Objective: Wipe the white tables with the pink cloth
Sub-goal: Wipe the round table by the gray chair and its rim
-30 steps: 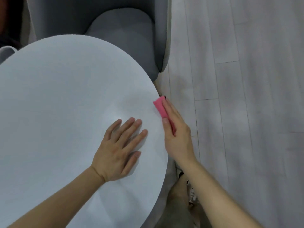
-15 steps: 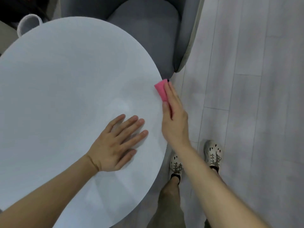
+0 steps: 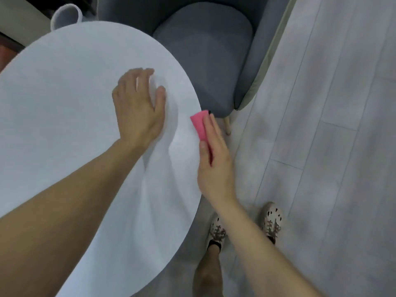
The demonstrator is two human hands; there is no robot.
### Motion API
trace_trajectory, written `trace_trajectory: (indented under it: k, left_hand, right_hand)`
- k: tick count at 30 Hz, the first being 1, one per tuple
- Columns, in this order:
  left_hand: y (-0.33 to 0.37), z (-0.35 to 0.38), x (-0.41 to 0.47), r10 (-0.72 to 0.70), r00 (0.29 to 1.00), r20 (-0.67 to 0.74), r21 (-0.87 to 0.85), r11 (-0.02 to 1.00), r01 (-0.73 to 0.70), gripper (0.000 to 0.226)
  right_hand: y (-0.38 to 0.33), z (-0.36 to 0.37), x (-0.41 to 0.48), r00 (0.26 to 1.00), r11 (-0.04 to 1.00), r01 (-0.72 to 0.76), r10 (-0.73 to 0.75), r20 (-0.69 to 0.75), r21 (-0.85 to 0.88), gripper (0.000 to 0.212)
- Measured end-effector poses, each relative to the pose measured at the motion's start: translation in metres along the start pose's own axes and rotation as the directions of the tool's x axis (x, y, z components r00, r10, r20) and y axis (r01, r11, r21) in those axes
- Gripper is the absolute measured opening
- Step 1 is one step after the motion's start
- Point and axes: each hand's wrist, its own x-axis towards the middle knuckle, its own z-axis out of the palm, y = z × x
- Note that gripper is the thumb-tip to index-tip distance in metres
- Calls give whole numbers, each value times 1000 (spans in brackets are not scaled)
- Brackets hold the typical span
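Note:
A round white table (image 3: 64, 116) fills the left of the head view. My right hand (image 3: 214, 163) holds the folded pink cloth (image 3: 200, 124) against the table's right rim, fingers flat along the edge and thumb on top. The cloth sticks out past my fingertips. My left hand (image 3: 138, 108) rests on the tabletop, a little left of the cloth, with its fingers curled downward and slightly blurred.
A grey upholstered chair (image 3: 205, 50) stands right behind the table's far right edge, its light wooden leg (image 3: 227, 125) close to the cloth. A white basket handle (image 3: 64, 15) shows at the far left. My feet in light shoes (image 3: 272, 219) stand on pale floorboards.
My left hand has slid farther across the tabletop toward the far edge. My right hand keeps the cloth on the rim and has shifted slightly along it as the view moved.

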Motion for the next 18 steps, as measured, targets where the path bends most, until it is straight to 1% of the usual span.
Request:
trace_trajectory:
  k: [1,2,4,7,9,11,13,16,18]
  left_hand:
    - [5,7,15,-93,995,21,49,995,92,56]
    - [9,14,25,-153,988,37,103,984,148,60]
    - [12,28,29,-206,978,25,155,968,199,63]
    - [10,42,26,-221,974,-39,136,965,224,61]
    - [7,44,26,-224,973,-57,133,964,230,60]
    - [6,43,28,-233,970,-65,146,960,240,58]
    - [7,42,27,-239,969,-59,167,955,246,56]
    - [7,40,25,-253,966,-44,186,948,257,56]
    - [7,42,26,-246,968,-47,187,950,251,55]
  right_hand:
    - [4,-3,-23,1000,1000,-4,3,10,10,55]
    - [8,-6,-34,1000,1000,-3,3,27,16,55]
    - [11,-10,-14,997,1000,8,-10,72,21,55]
    - [4,-7,82,986,999,39,-36,164,-13,52]
    - [-6,1,152,966,996,68,-51,255,-57,51]
    - [-18,11,188,947,994,68,-39,318,-80,52]
    - [-22,13,179,947,997,59,-38,319,-58,51]
    - [-7,-12,118,957,998,45,-33,288,-33,51]
    - [1,-28,81,960,999,-8,18,279,-36,53]
